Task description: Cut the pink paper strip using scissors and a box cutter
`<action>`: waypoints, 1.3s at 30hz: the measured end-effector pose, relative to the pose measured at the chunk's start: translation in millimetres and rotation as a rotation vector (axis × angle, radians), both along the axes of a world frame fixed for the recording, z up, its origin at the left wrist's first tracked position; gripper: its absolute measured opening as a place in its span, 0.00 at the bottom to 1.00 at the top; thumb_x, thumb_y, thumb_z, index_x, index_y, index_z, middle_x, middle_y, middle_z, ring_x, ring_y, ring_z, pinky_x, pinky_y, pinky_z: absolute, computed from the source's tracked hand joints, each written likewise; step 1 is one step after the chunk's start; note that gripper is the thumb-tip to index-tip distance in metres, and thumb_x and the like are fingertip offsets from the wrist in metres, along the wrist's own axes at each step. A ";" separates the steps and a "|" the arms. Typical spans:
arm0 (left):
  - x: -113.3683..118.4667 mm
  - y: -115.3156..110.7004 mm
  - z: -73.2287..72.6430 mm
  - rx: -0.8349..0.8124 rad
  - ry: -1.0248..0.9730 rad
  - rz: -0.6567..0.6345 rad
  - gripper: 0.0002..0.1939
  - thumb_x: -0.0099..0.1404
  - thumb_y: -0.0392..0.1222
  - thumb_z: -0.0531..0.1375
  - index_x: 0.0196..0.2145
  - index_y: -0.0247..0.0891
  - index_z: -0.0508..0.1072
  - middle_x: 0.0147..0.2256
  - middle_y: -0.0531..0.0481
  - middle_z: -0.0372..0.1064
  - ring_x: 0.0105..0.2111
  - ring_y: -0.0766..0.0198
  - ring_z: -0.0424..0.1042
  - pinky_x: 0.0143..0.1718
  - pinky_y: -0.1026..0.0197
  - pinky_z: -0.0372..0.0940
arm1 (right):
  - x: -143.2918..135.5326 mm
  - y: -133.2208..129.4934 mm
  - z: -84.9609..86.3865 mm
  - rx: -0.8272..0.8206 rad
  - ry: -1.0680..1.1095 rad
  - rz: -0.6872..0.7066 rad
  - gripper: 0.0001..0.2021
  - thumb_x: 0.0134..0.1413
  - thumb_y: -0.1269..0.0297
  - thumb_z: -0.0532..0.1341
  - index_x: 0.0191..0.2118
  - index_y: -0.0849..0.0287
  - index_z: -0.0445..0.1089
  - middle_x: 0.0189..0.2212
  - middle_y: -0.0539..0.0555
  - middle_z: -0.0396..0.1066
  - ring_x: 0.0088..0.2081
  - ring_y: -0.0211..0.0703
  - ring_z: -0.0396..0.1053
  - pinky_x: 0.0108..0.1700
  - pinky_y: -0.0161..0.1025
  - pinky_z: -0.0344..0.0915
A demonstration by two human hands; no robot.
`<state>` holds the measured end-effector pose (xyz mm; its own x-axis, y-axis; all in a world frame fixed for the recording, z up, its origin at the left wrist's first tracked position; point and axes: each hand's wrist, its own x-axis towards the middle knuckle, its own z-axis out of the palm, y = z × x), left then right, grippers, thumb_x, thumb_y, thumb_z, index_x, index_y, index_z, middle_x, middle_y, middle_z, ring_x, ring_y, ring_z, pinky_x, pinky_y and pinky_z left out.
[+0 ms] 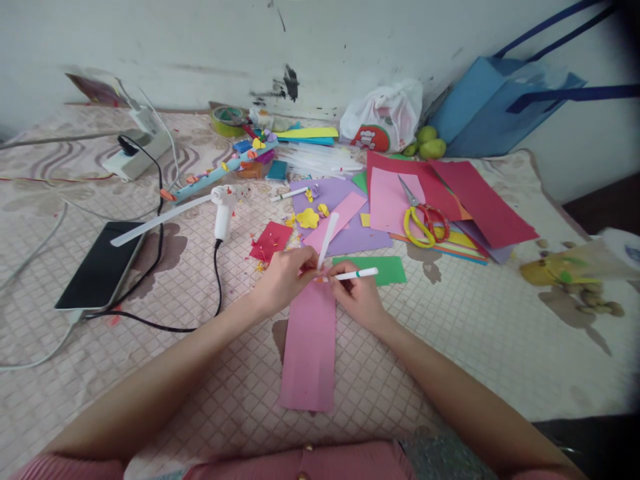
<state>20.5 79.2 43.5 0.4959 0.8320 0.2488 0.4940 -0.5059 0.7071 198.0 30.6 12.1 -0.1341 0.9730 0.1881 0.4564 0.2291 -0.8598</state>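
Observation:
A long pink paper strip (pixel 309 360) lies on the tablecloth in front of me, running up under my fingers. My left hand (pixel 285 280) is closed in a pinch at the strip's far end. A white stick (pixel 329 237) slants up from between the fingertips of both hands; which hand grips it is hard to tell. My right hand (pixel 361 297) is closed around a slim white pen (pixel 364 273) with a green band, held nearly flat and pointing right. Its inner end is hidden by my fingers. Beneath and beyond my right hand lies green paper (pixel 395 270).
To the left are a white glue gun (pixel 223 213) with a long glue stick, a dark tablet (pixel 103 267) and cables. Scissors (pixel 423 213) rest on coloured paper (pixel 485 207) at right. Farther back are a plastic bag (pixel 385 113) and a blue bag (pixel 490 113).

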 end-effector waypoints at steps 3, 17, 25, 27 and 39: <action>0.1 -0.2 0.7 -0.009 0.000 -0.006 0.04 0.59 0.32 0.60 0.27 0.35 0.69 0.24 0.54 0.70 0.25 0.69 0.68 0.26 0.68 0.60 | 0.5 -1.6 0.2 0.009 -0.033 -0.021 0.03 0.55 0.69 0.56 0.34 0.56 0.65 0.25 0.49 0.66 0.23 0.36 0.60 0.25 0.34 0.54; 0.3 0.7 -0.3 -0.016 -0.027 -0.010 0.06 0.57 0.29 0.63 0.26 0.35 0.69 0.24 0.56 0.69 0.24 0.71 0.67 0.26 0.70 0.57 | -1.3 -2.5 -3.5 0.008 -0.070 0.057 0.04 0.56 0.69 0.55 0.37 0.55 0.64 0.31 0.52 0.69 0.30 0.40 0.66 0.31 0.36 0.60; 1.0 -0.7 3.1 -0.028 -0.026 -0.001 0.06 0.57 0.28 0.62 0.26 0.35 0.69 0.23 0.56 0.68 0.24 0.71 0.66 0.26 0.69 0.57 | 3.8 -4.6 3.5 0.001 -0.019 -0.062 0.02 0.55 0.68 0.56 0.33 0.56 0.65 0.24 0.48 0.65 0.22 0.35 0.59 0.23 0.34 0.54; 1.0 -1.2 3.7 -0.035 -0.028 -0.008 0.06 0.57 0.28 0.62 0.27 0.34 0.70 0.23 0.56 0.69 0.24 0.71 0.67 0.26 0.69 0.57 | 8.9 -1.1 7.4 -0.016 0.018 -0.154 0.02 0.55 0.66 0.57 0.32 0.56 0.65 0.22 0.47 0.63 0.20 0.34 0.57 0.22 0.33 0.53; 4.4 -3.5 5.9 -0.040 -0.029 0.001 0.05 0.57 0.28 0.61 0.27 0.34 0.69 0.24 0.55 0.69 0.25 0.70 0.67 0.27 0.69 0.57 | 19.8 52.9 15.7 -0.198 0.161 0.011 0.13 0.54 0.52 0.59 0.31 0.57 0.64 0.17 0.45 0.61 0.18 0.34 0.58 0.21 0.33 0.56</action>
